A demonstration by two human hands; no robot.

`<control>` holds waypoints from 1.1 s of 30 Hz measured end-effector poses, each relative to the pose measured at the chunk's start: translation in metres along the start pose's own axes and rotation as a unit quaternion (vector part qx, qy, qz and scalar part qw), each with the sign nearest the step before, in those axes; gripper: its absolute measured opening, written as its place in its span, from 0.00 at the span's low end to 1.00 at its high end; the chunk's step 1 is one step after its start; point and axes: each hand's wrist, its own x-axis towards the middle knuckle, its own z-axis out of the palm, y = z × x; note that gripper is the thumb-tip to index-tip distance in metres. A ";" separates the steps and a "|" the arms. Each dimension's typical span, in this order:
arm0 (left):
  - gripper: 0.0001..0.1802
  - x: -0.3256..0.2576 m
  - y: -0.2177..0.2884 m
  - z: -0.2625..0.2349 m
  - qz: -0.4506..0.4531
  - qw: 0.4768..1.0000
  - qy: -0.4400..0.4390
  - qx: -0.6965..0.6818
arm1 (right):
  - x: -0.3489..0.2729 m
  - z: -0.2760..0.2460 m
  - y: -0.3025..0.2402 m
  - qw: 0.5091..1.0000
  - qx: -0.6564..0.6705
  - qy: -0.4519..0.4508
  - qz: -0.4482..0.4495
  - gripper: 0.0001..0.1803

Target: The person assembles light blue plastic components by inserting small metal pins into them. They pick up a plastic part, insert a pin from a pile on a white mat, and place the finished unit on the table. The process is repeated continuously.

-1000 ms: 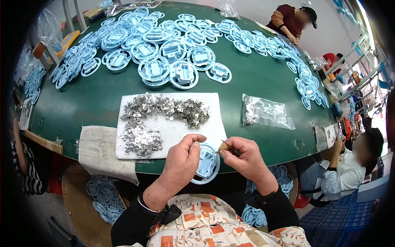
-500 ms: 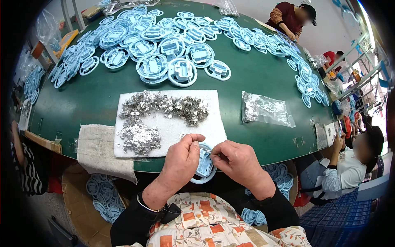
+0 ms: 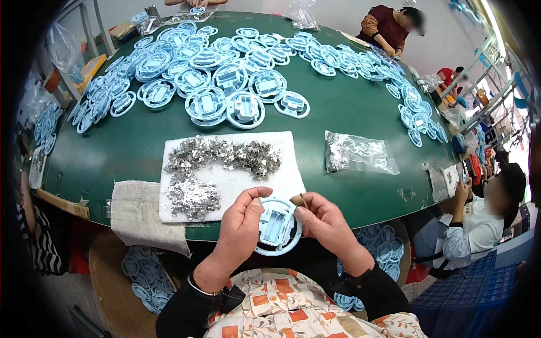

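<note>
A light-blue plastic steering-wheel-shaped piece (image 3: 274, 225), round-rimmed with a rectangular recess in its middle, is held up in front of me at the table's near edge. My left hand (image 3: 239, 225) is closed on its left rim, thumb on top. At the right rim, my right hand (image 3: 327, 222) is closed with thumb and forefinger on the piece; a brown cover sits on one fingertip. Just beyond lies a white foam board (image 3: 236, 194) bearing heaps of small shiny metal clips (image 3: 194, 197).
Many similar blue pieces (image 3: 208, 104) cover the far table (image 3: 169, 124). Right of the board lies a clear bag (image 3: 360, 153) of metal parts. A grey cloth (image 3: 143, 211) hangs over the near edge. Boxes of blue pieces (image 3: 146, 279) stand below. Other people (image 3: 389, 28) sit around the table.
My right hand has moved from over the piece's middle, where it held a thin metal thing, to the right rim. The piece now faces up more fully. The view has shifted slightly.
</note>
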 end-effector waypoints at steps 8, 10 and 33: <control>0.21 -0.002 0.030 -0.010 0.140 0.941 -0.145 0.273 | -0.006 -0.008 -0.010 0.983 0.086 -0.120 0.112 0.12; 0.23 -0.004 0.040 -0.009 0.115 0.926 -0.187 0.306 | -0.008 -0.010 -0.009 0.982 0.085 -0.128 0.114 0.12; 0.22 -0.001 -0.005 -0.022 -0.189 0.842 -0.176 -0.474 | 0.015 0.025 -0.019 0.992 -0.066 -0.026 -0.106 0.07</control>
